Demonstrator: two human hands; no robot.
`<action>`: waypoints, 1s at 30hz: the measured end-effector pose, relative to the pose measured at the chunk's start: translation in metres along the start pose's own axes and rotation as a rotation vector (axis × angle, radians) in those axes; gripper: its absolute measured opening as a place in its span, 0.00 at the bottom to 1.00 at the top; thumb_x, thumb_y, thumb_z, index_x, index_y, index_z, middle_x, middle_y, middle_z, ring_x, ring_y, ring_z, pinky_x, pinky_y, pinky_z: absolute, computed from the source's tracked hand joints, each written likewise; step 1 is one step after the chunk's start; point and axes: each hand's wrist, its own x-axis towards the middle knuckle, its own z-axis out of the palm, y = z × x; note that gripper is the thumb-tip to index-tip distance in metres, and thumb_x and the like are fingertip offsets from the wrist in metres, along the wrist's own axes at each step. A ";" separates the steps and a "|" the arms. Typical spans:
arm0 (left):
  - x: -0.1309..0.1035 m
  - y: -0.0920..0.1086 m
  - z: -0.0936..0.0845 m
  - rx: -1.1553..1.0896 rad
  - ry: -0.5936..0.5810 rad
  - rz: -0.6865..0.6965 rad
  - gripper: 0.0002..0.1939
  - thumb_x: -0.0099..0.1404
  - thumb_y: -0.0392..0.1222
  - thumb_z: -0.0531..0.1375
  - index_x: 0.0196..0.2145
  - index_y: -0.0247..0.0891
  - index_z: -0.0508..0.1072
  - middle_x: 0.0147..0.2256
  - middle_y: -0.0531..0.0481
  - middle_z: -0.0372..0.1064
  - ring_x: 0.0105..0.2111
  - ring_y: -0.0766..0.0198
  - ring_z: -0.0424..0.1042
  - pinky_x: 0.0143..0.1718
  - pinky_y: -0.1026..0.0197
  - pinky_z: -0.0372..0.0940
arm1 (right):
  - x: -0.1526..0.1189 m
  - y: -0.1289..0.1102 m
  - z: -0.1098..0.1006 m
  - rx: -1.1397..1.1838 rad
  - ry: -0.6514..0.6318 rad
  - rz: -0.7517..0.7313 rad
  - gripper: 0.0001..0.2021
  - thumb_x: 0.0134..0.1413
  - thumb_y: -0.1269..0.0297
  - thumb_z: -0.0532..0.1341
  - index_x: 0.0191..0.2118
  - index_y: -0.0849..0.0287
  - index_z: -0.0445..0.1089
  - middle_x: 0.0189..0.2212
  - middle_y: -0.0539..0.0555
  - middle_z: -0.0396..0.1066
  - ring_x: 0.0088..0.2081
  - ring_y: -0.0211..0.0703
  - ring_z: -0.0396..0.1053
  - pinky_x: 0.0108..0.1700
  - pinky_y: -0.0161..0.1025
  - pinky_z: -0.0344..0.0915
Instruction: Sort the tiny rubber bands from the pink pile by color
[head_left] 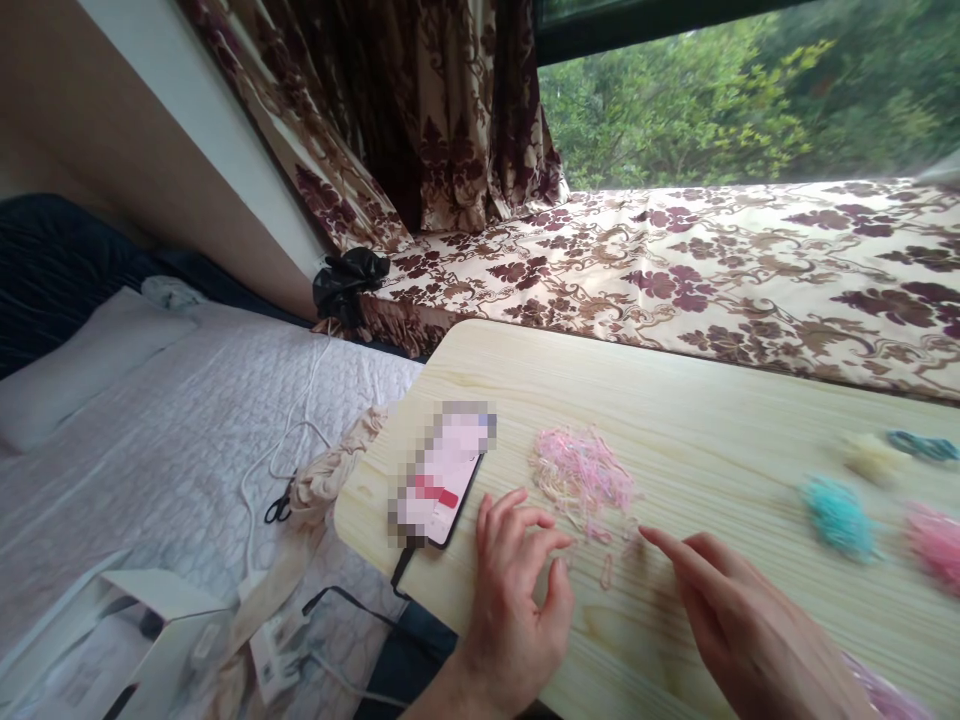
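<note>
A loose pile of thin pink and cream loops (581, 475), which look like small rubber bands, lies on the wooden-topped table (675, 420). My left hand (517, 580) rests just left of the pile, its fingers loosely curved and apart, with nothing seen in them. From the right, my right hand (735, 600) stretches its index finger to some stray loops at the pile's lower right edge; its other fingers are folded back and partly hidden. One single pink loop (606, 570) lies between the two hands.
Left of the pile is a phone (442, 480) on a black cable. Turquoise (840, 515), pink (937, 540) and cream (874, 455) bundles sit at the right. Beside the table, the bed (187, 400) holds scissors (277, 507), a white box (150, 620) and cords.
</note>
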 end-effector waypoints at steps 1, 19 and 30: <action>0.000 0.000 0.000 -0.001 -0.003 -0.001 0.16 0.61 0.26 0.53 0.43 0.43 0.69 0.44 0.46 0.70 0.58 0.50 0.62 0.63 0.33 0.52 | 0.000 0.001 0.000 -0.007 -0.003 -0.005 0.17 0.63 0.61 0.51 0.52 0.50 0.72 0.33 0.51 0.73 0.30 0.38 0.74 0.28 0.31 0.68; -0.001 0.001 0.000 0.011 -0.004 0.006 0.16 0.59 0.26 0.54 0.42 0.43 0.69 0.43 0.47 0.70 0.57 0.50 0.63 0.62 0.34 0.52 | 0.005 -0.010 -0.007 -0.026 0.126 -0.105 0.17 0.66 0.57 0.51 0.54 0.49 0.70 0.33 0.50 0.72 0.29 0.36 0.73 0.26 0.31 0.68; 0.000 0.000 0.001 -0.005 -0.002 0.008 0.18 0.58 0.24 0.53 0.42 0.42 0.69 0.43 0.46 0.70 0.57 0.50 0.63 0.63 0.33 0.51 | 0.024 -0.040 -0.002 -0.020 0.185 -0.210 0.15 0.68 0.62 0.48 0.42 0.53 0.72 0.28 0.48 0.69 0.25 0.34 0.71 0.24 0.31 0.65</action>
